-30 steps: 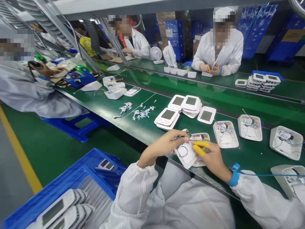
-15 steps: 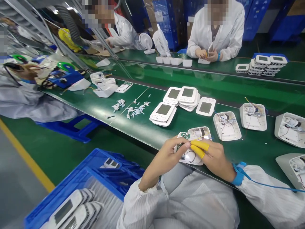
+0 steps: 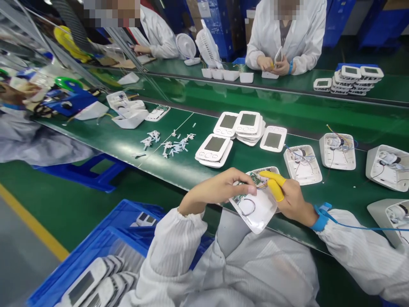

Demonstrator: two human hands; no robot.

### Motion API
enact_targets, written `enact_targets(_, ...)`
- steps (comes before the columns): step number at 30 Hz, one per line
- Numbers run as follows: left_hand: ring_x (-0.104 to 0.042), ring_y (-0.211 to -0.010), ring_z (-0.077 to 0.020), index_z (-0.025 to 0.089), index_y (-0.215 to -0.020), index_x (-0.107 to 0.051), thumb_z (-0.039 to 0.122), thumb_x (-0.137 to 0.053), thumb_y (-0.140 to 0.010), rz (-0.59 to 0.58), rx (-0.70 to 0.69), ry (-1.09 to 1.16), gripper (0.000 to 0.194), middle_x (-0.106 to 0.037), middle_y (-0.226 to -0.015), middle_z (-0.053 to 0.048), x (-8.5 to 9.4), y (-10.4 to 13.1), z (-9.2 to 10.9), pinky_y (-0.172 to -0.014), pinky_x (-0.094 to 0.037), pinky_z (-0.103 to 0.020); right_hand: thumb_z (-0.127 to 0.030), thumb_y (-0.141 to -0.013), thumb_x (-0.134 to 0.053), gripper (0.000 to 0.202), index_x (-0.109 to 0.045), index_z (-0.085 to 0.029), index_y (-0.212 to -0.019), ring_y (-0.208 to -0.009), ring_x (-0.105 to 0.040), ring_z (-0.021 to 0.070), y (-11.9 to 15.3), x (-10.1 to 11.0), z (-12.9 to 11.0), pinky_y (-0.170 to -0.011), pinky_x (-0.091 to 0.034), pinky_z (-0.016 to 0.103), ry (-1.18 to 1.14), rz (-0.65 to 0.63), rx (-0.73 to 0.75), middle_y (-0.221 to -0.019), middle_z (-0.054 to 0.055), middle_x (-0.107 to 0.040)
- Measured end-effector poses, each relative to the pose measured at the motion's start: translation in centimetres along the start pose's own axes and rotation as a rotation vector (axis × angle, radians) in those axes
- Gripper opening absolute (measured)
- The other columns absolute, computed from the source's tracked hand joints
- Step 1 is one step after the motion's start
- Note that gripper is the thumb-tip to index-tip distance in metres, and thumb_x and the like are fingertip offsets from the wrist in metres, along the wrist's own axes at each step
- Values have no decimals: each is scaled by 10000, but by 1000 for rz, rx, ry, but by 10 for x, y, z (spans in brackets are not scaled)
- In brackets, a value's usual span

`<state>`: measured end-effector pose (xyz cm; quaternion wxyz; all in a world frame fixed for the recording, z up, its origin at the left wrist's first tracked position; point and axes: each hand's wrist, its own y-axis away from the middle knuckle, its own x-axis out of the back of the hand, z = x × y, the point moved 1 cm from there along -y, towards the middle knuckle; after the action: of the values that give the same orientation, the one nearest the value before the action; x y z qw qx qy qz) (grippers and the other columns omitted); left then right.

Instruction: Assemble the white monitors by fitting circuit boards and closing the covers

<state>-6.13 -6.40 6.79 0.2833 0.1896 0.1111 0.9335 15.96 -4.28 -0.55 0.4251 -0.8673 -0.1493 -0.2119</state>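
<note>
My left hand (image 3: 231,185) grips the edge of a white plastic casing half (image 3: 260,211), its thumb over the green circuit board (image 3: 239,198) inside. The casing half is tilted at the table's front edge, and a dark wire loop (image 3: 248,207) lies in it. On my right hand (image 3: 289,198) the thumb and index finger wear yellow finger cots. They close around thin coloured wires (image 3: 263,184) beside the board; the exact contact is partly hidden. Just behind, another white housing (image 3: 275,170) shows mostly covered by my hands.
White display covers (image 3: 214,149) lie stacked on the green table (image 3: 153,164). Open housings with motors (image 3: 303,164) stand to the right. Small white parts (image 3: 175,147) are scattered left. A blue crate (image 3: 96,232) holds more covers below. A blue wrist cord (image 3: 361,227) trails right. Co-workers sit opposite and left.
The casing half has come nearer to me and tilted, showing more of its inside. My right hand's fingers have shifted right, away from my left thumb. The view has turned slightly.
</note>
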Motion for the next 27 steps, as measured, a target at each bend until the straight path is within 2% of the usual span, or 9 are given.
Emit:
enact_targets(2,-580,-669,-146,175,-937,-819,439,-701,-941,-7,-21,22,290,-733,-846,-31,-5,-3,2,-592,-463,-234,-277,-1082,-453,309,-662,-196,-1294,-571,-646,152,1,1,-8,-566,-512,271,-5,14,21,-741,20,-727)
enact_targets(5,-644,-821,-179,190,-969,-832,357,-733,-930,-19,-70,80,197,-766,-909,-26,-22,-3,1,-758,-511,-256,-320,-1083,-455,332,-598,-203,-1359,-671,-686,161,3,-1,-23,-629,-548,279,-74,16,46,-854,39,-747)
enact_targets(7,-648,-847,-187,204,-1013,-840,321,-743,-927,-1,-83,109,174,-778,-931,-22,-35,-2,-1,-787,-507,-265,-335,-1073,-467,284,-627,-213,-1273,-651,-658,157,5,-4,-29,-616,-533,280,-127,44,11,-804,23,-714)
enact_targets(10,-670,-905,-205,227,-1035,-848,273,-747,-923,110,-70,136,158,-792,-983,-19,-53,1,-1,-841,-505,-282,-358,-1061,-483,237,-664,-216,-1117,-553,-555,134,7,-9,-31,-528,-447,266,-237,86,-239,-672,-16,-612)
enact_targets(13,-683,-955,-208,264,-1043,-851,205,-755,-902,232,-48,107,181,-798,-1027,-2,-69,3,0,-883,-490,-280,-407,-1067,-472,318,-657,-210,-1235,-547,-520,126,9,-14,-31,-498,-406,255,-386,119,-545,-681,-19,-589)
enact_targets(17,-677,-931,-197,285,-1044,-853,146,-723,-895,334,-50,57,242,-797,-1015,5,-84,3,2,-862,-479,-270,-452,-1064,-466,385,-621,-229,-1337,-703,-587,148,8,-16,-39,-649,-502,279,-480,203,-685,-860,18,-643)
enact_targets(22,-665,-913,-207,247,-1001,-857,141,-702,-878,422,-63,69,224,-788,-971,-10,-94,-1,3,-856,-476,-284,-491,-1033,-492,321,-627,-243,-1186,-927,-644,181,10,-20,-53,-860,-563,322,-648,357,-786,-1013,43,-630)
enact_targets(27,-633,-896,-199,233,-1027,-845,150,-682,-882,440,-76,93,234,-773,-977,-10,-100,-5,-1,-844,-463,-284,-515,-1016,-525,297,-613,-281,-1178,-1022,-650,202,17,-22,-62,-978,-566,360,-777,371,-844,-1024,41,-622)
